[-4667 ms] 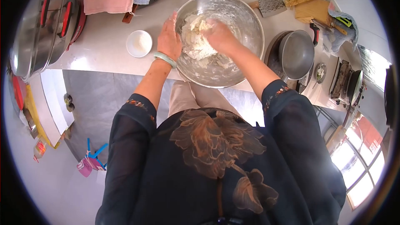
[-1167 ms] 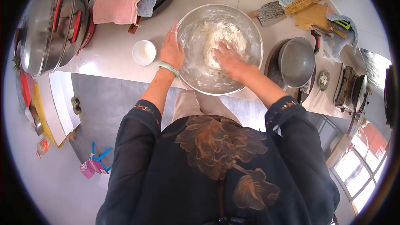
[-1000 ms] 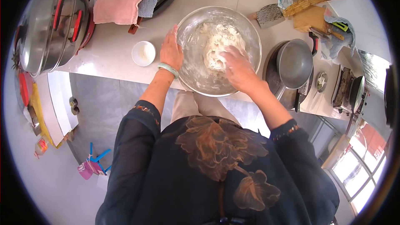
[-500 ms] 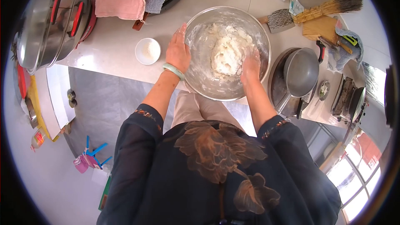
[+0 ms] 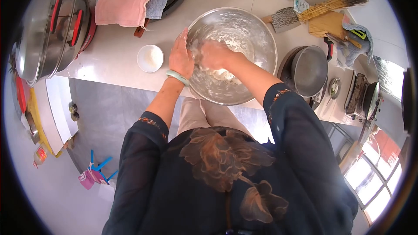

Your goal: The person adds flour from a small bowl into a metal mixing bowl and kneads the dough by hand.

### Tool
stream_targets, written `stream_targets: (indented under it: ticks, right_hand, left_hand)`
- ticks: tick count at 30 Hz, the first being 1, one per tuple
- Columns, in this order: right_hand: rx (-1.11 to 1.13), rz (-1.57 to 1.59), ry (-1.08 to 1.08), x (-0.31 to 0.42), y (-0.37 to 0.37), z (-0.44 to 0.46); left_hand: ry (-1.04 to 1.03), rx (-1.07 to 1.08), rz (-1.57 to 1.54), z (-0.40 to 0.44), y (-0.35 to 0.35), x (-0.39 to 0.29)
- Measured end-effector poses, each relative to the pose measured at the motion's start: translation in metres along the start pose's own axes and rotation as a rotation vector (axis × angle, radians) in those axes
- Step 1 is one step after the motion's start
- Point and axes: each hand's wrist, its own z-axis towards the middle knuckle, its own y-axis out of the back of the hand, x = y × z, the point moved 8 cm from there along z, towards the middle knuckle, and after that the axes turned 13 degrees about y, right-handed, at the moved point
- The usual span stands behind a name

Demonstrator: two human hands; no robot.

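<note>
A wide metal mixing bowl (image 5: pixel 266 67) stands on the counter in front of me, its inner wall smeared with flour. Pale, floury dough (image 5: pixel 224 75) lies inside, partly covered by my right hand and forearm. My left hand (image 5: pixel 181 55), with a light green bangle (image 5: pixel 177 77) at the wrist, holds the bowl's left rim, fingers stretched along it. My right hand (image 5: pixel 213 54) is down in the bowl's left half, at the dough. It is smeared by motion, so its fingers cannot be made out. A small white bowl (image 5: pixel 150 58) with a little pale residue sits left of my left hand.
A steamer pot (image 5: pixel 65 21) stands at the far left. Pink cloth (image 5: pixel 126 0) lies on a dark round pan behind. To the right are a grey pan (image 5: pixel 310 70), a straw brush (image 5: pixel 335 3), a wide-bladed scraper (image 5: pixel 285 19) and a wooden board (image 5: pixel 324 24).
My right hand has swung from the bowl's right side across to its left half, over the dough. My left hand stays at the left rim. The whole view has shifted slightly.
</note>
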Motion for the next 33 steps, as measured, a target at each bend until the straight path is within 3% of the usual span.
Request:
stream_targets:
  ticks: [4, 8, 10, 13, 20, 22, 25, 28, 29, 31, 33]
  right_hand:
    - [0.426, 0.081, 0.016, 0.019, -0.008, -0.022]
    - [0.253, -0.169, 0.261, 0.023, 0.024, -0.086]
    - [0.063, -0.281, 0.341, 0.015, 0.013, -0.127]
    - [-0.044, -0.216, 0.268, 0.013, -0.009, -0.163]
    - [0.007, -0.197, 0.104, -0.011, -0.045, -0.114]
    - [0.119, -0.202, 0.108, -0.005, -0.025, -0.110]
    - [0.111, 0.092, 0.027, 0.014, 0.040, -0.112]
    - [0.104, 0.136, 0.009, 0.004, 0.062, -0.100]
    - [0.237, 0.162, -0.075, 0.003, 0.058, -0.084]
    - [0.193, 0.199, 0.031, 0.001, 0.041, -0.049]
    - [-0.011, 0.061, 0.197, -0.018, -0.009, 0.000]
  left_hand:
    - [0.002, -0.016, 0.021, -0.004, 0.001, 0.002]
    - [-0.002, -0.007, 0.035, -0.003, 0.003, -0.001]
    - [-0.002, -0.001, 0.027, -0.004, 0.002, 0.001]
    - [0.021, 0.010, 0.040, -0.004, 0.001, 0.000]
    - [0.002, 0.004, 0.100, -0.002, -0.002, 0.002]
    - [0.008, 0.007, 0.080, -0.004, 0.000, 0.001]
    - [-0.050, -0.043, 0.112, -0.004, -0.002, 0.003]
    - [-0.064, -0.056, 0.071, -0.005, 0.002, -0.002]
    - [-0.052, -0.050, 0.080, -0.003, 0.001, -0.002]
    - [-0.016, -0.029, 0.101, -0.005, -0.001, 0.001]
    - [-0.014, -0.002, 0.073, -0.005, -0.001, 0.002]
